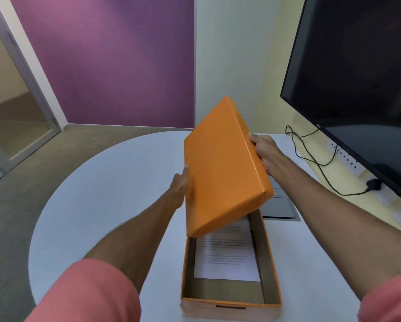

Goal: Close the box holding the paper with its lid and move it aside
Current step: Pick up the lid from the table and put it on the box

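An open orange box (pixel 272 270) stands on the white table in front of me, with a printed sheet of paper (pixel 227 259) lying flat on its bottom. Above its far end I hold the orange lid (pixel 220 163) tilted steeply, top side toward me, its lower edge over the box's far part. My left hand (pixel 179 189) grips the lid's left edge, mostly hidden behind it. My right hand (pixel 265 152) grips the lid's right edge. The far end of the box and part of the paper are hidden by the lid.
The round white table (pixel 106 194) carries a recessed grey panel (pixel 280 208) right of the box. A large dark monitor (pixel 362 84) hangs on the right wall above a socket strip (pixel 348 156) with a black cable (pixel 315 159). The floor and a glass door are at the left.
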A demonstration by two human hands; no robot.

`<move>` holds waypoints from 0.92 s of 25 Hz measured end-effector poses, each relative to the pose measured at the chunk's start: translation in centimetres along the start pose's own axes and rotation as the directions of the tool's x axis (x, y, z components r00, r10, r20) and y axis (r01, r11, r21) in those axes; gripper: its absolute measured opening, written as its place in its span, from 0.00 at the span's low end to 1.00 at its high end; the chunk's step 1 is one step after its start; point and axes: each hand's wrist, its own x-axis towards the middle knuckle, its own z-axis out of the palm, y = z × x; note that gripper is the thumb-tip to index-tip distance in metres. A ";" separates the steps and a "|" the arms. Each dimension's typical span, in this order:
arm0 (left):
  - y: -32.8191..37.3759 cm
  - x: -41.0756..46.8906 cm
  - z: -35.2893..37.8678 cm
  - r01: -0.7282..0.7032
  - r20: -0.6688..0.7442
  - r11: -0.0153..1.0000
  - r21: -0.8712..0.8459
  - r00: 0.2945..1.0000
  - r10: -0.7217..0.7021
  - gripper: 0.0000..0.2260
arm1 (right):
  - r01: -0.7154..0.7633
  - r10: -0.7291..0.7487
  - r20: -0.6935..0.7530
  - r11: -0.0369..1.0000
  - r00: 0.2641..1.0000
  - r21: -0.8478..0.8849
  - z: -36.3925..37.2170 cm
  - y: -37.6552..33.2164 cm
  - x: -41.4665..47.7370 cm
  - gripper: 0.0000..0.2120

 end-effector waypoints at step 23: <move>-9.2 1.0 0.8 0.048 -0.136 0.966 0.254 0.991 -0.013 0.17 | -0.244 0.229 -0.086 0.879 0.970 -0.409 -7.6 17.4 -1.6 0.19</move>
